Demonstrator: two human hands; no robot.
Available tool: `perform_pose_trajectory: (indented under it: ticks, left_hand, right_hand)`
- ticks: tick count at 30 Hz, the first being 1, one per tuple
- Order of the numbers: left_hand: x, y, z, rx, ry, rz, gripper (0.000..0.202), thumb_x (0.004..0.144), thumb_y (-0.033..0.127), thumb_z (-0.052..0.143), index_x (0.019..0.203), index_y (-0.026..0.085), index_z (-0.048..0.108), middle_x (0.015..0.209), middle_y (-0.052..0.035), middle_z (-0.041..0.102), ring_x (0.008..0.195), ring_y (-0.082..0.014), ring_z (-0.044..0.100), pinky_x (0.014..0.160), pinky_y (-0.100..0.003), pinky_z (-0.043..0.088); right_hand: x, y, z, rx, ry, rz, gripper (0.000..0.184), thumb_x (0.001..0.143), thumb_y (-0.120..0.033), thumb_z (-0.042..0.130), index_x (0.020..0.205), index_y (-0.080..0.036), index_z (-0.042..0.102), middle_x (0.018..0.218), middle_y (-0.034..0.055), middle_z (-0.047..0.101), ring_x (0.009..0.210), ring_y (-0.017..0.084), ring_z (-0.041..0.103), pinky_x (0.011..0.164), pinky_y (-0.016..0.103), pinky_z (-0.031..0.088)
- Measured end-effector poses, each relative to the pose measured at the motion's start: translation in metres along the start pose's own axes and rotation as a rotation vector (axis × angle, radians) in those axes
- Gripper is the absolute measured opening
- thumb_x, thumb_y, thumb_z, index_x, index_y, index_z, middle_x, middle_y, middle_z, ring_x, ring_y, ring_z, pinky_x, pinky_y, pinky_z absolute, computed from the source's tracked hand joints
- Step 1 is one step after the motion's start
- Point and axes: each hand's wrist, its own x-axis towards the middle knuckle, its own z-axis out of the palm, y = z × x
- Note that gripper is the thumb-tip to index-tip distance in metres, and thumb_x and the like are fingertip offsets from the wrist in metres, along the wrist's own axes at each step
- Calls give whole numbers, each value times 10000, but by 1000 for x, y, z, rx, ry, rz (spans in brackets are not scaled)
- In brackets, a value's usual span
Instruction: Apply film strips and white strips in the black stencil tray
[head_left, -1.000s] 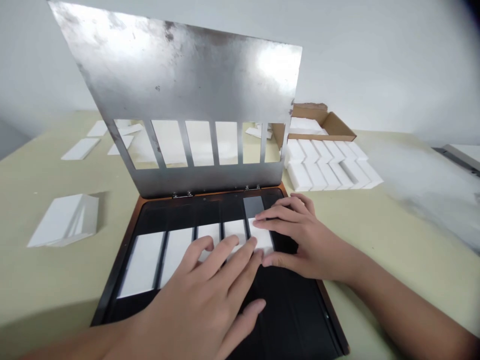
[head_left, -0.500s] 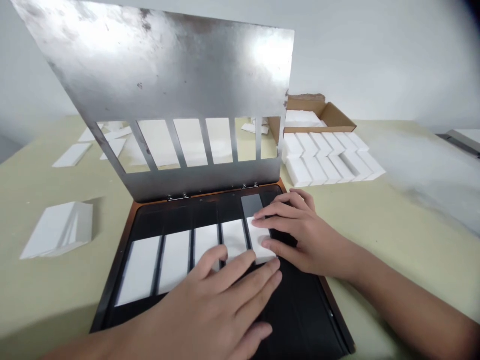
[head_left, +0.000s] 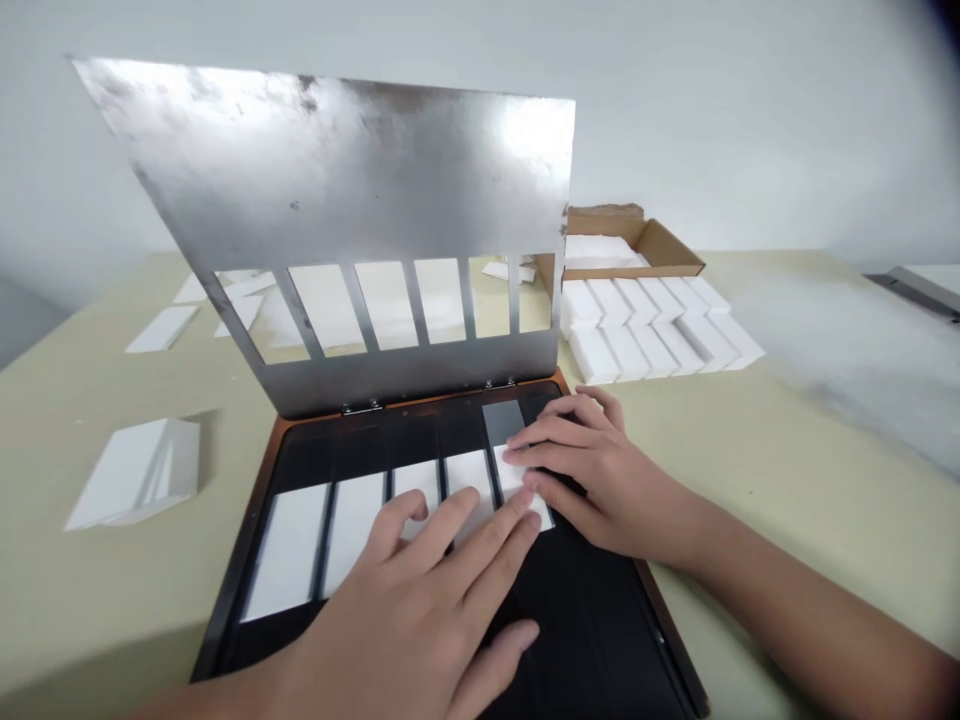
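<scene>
A black tray [head_left: 600, 640] with an orange-brown rim lies in front of me, and its hinged metal lid [head_left: 352, 190] with several slots stands open behind it. Several white rectangular pieces [head_left: 289, 548] lie side by side in the tray's grooves. My left hand [head_left: 427, 610] rests flat over the middle pieces, fingers stretched out. My right hand [head_left: 600, 475] lies with spread fingers on the rightmost white piece [head_left: 517, 480], fingertips pressing on it. Neither hand grips anything.
A stack of white sheets [head_left: 139, 470] lies at the left on the yellowish table [head_left: 787, 440]. Rows of white blocks [head_left: 660, 330] and an open cardboard box [head_left: 637, 240] sit at the back right. Loose white pieces [head_left: 161, 325] lie at the back left.
The view has shifted slightly. My left hand has slid a little toward the right hand, and its fingertips now meet the rightmost piece. The right hand stays on that piece.
</scene>
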Motion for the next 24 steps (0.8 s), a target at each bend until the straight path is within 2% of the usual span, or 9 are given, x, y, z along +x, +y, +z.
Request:
perform_pose_trajectory:
  ticks: [4,6,9,12,18,22,24]
  left_hand:
    - [-1,1,-1,24,4,-13,499,1061,555,567,1434,238,663,1556,-5,602,1192,-280,577,978,-475,326]
    - [0,0,-3,24,-14,-6,484,1088,537,516,1440,236,656,1535,-17,623,1206,-282,570,993,-469,323]
    - [4,-3,-6,25,-46,27,476,1115,497,460,1460,221,638,1508,-34,642,1201,-280,563,996,-449,318]
    - [7,-6,-7,36,-36,52,475,1111,495,468,1443,208,650,1503,-38,646,1179,-271,569,987,-439,312]
    - [-1,-3,-3,22,-17,24,501,1088,540,513,1450,218,644,1487,-23,662,1176,-260,573,990,-452,304]
    - [-3,-1,0,9,-14,14,523,1090,557,506,1467,217,627,1513,-24,640,1173,-254,573,988,-459,303]
    - [-3,0,0,11,-3,5,520,1089,549,511,1472,215,623,1528,-31,628,1178,-260,569,991,-464,300]
  right_hand:
    - [-1,-2,-1,-13,-18,1,266,1102,-274,506,1239,-279,734,1295,-27,747,1230,233,521,1196,504,224]
    - [0,-2,1,-37,-13,15,284,1107,-318,500,1292,-277,712,1352,6,715,1265,244,516,1202,511,236]
    - [1,-1,6,-120,21,78,468,1104,-438,494,1516,-227,566,1561,99,555,1436,304,415,1217,550,253]
    - [3,0,10,-211,17,133,554,1111,-485,446,1579,-192,499,1662,140,435,1551,351,293,1236,601,242]
    - [5,-1,10,-185,30,121,386,1102,-455,496,1391,-255,656,1551,75,579,1538,335,333,1232,583,238]
    - [7,-3,11,-83,80,78,160,1066,-340,598,1175,-276,697,1311,11,738,1388,283,502,1215,553,213]
    - [8,-4,12,-58,124,62,133,1055,-271,610,1164,-263,685,1178,-1,781,1242,245,595,1201,536,217]
